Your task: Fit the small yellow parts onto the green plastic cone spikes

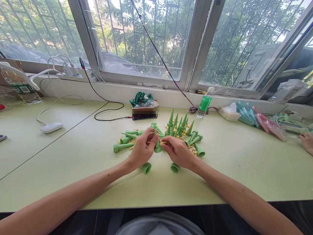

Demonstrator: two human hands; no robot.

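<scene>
Upright between the fingers of my left hand is a green plastic plant watering spike, its tip pointing up. My right hand pinches a small yellow valve piece against the side of that spike; whether it is seated there is hidden by the fingers. Behind my hands stands a cluster of green spikes with yellow pieces on them. More spikes lie on their sides to the left and right, among loose yellow pieces. Below each hand, a green open end faces me.
A small box with green wrapping and a dark device stand behind the pile. Farther right are a water bottle, a tissue box and bagged items. Another person's hand rests at the right edge. A white mouse lies left.
</scene>
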